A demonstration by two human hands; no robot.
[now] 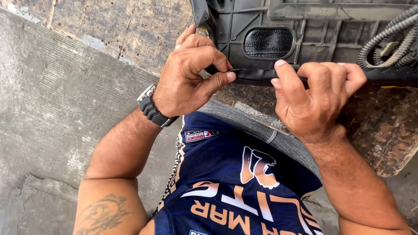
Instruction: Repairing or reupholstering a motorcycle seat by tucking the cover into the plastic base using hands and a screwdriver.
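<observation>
Both hands pinch the lower rim of a black ribbed plastic panel: the left hand nips it between thumb and forefinger, the right hand curls over it just beside. The rim overhangs a worn wooden block, with bare concrete floor open to the left. The panel's top and the corrugated cable bundle run out of view.

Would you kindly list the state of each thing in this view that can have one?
Left hand: pinching the lower edge of the panel.
Right hand: gripping the same edge, fingers curled over it.
Black plastic panel: ribbed side showing, resting on the worn wooden surface.
Corrugated cables: bundled at the panel's right.
Wristwatch: strapped on.
</observation>
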